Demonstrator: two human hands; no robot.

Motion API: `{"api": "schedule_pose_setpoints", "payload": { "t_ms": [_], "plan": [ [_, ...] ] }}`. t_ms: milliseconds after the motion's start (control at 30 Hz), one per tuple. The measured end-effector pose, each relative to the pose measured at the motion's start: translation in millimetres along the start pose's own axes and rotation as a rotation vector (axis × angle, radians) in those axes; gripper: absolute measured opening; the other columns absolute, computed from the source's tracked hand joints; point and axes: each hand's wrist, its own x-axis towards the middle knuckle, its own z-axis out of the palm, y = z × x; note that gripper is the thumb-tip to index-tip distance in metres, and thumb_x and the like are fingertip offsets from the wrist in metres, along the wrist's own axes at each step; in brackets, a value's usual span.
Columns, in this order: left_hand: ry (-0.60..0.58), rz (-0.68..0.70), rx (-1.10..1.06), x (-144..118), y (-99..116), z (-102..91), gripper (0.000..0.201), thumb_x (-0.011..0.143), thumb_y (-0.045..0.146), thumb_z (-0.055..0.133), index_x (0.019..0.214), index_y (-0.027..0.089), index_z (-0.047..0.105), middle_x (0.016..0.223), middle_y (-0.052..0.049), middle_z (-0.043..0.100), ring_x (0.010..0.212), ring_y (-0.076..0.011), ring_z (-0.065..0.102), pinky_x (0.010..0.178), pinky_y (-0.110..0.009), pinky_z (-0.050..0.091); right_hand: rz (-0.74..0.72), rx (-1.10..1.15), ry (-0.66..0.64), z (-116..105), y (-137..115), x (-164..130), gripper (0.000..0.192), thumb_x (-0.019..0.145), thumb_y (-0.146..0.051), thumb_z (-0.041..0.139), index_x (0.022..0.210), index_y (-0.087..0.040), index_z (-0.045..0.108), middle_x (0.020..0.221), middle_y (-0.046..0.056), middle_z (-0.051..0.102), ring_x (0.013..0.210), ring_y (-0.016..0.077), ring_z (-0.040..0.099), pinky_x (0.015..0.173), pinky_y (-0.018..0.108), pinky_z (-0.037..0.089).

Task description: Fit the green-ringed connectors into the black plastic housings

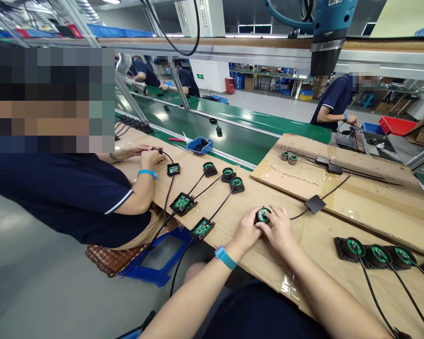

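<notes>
I see the round black module (262, 215) with its green board on the cardboard-covered bench (233, 212), pinched between my left hand (246, 229) and right hand (280, 229); its cable runs to a square black box (314, 204) just right of it.

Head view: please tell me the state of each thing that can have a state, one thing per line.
left hand: closed on the round black part, from its left
right hand: closed on the same part, from its right
round black part: flat on the cardboard, green board facing up, cable attached
square black boxes: open, green boards showing
blue tray: holds dark pieces
heat gun: hanging, nozzle down
</notes>
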Motion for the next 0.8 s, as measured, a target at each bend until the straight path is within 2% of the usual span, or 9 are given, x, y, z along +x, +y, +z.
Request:
{"api": "schedule_pose_setpoints", "payload": {
  "t_ms": [233,333,400,467,533,600,633,733,800],
  "plan": [
    [-0.052,-0.103,-0.007,2,2,-1.8,0.059,0.071,0.003,0.059,0.127,0.020,0.056,0.126,-0.008,0.067,0.118,-0.0244,0.063,0.107,-0.045,0.051,0.077,-0.008,-0.240,0,6,4,0.036,0.086,-0.026,0.073,0.120,-0.015,0.068,0.125,0.014,0.066,0.110,0.0274,0.060,0.101,0.043,0.049],
    [-0.107,-0.126,-0.031,2,3,-1.8,0.055,0.073,0.006,0.062,0.126,0.021,0.055,0.124,-0.009,0.067,0.116,-0.0253,0.064,0.105,-0.046,0.052,0.058,-0.039,-0.301,-6,7,13,0.026,0.087,-0.029,0.073,0.110,-0.017,0.071,0.114,0.010,0.069,0.101,0.0246,0.060,0.094,0.038,0.050],
    [-0.111,-0.154,-0.046,1,0,-0.4,0.064,0.073,0.013,0.071,0.133,0.020,0.050,0.128,-0.011,0.064,0.120,-0.0277,0.062,0.107,-0.049,0.050,0.025,-0.073,-0.341,-16,5,21,0.019,0.086,-0.031,0.074,0.100,-0.018,0.074,0.100,0.008,0.071,0.093,0.0230,0.059,0.088,0.035,0.049],
    [-0.069,-0.178,-0.059,0,-4,1.7,0.087,0.066,0.022,0.084,0.142,0.021,0.042,0.139,-0.015,0.058,0.128,-0.0316,0.057,0.112,-0.052,0.046,-0.020,-0.090,-0.312,-29,2,27,0.018,0.088,-0.034,0.072,0.096,-0.019,0.075,0.092,0.007,0.070,0.087,0.0215,0.057,0.083,0.033,0.048],
    [-0.009,-0.182,-0.077,-2,-9,3.9,0.106,0.058,0.029,0.093,0.147,0.022,0.035,0.147,-0.017,0.050,0.136,-0.0341,0.051,0.116,-0.055,0.041,-0.038,-0.104,-0.164,-39,0,30,0.023,0.093,-0.038,0.065,0.100,-0.019,0.075,0.098,0.009,0.070,0.088,0.0211,0.057,0.084,0.034,0.047],
    [0.021,-0.159,-0.095,-4,-13,5.8,0.113,0.055,0.036,0.096,0.148,0.022,0.033,0.149,-0.018,0.047,0.139,-0.0342,0.048,0.118,-0.054,0.040,0.004,-0.159,-0.043,-43,-1,28,0.030,0.096,-0.041,0.059,0.106,-0.017,0.075,0.106,0.012,0.069,0.092,0.0223,0.057,0.088,0.036,0.046],
    [0.023,-0.140,-0.098,-4,-13,6.5,0.115,0.054,0.038,0.097,0.148,0.022,0.032,0.149,-0.018,0.047,0.139,-0.0340,0.047,0.118,-0.054,0.040,0.040,-0.200,-0.054,-43,0,26,0.031,0.097,-0.040,0.059,0.107,-0.016,0.074,0.107,0.013,0.069,0.092,0.0229,0.058,0.088,0.036,0.046],
    [0.023,-0.101,-0.079,-3,-13,6.4,0.116,0.055,0.045,0.096,0.149,0.022,0.031,0.149,-0.019,0.047,0.139,-0.0346,0.048,0.117,-0.054,0.040,0.130,-0.291,-0.320,-39,-1,23,0.025,0.095,-0.036,0.060,0.098,-0.016,0.076,0.097,0.012,0.069,0.085,0.0227,0.062,0.079,0.033,0.047],
    [0.030,-0.097,-0.064,-3,-12,3.7,0.115,0.057,0.047,0.095,0.149,0.023,0.031,0.149,-0.019,0.047,0.138,-0.0349,0.049,0.117,-0.055,0.041,0.149,-0.291,-0.407,-38,-5,24,0.026,0.097,-0.037,0.058,0.097,-0.018,0.075,0.096,0.011,0.069,0.086,0.0220,0.064,0.078,0.031,0.047]
  ]
}}
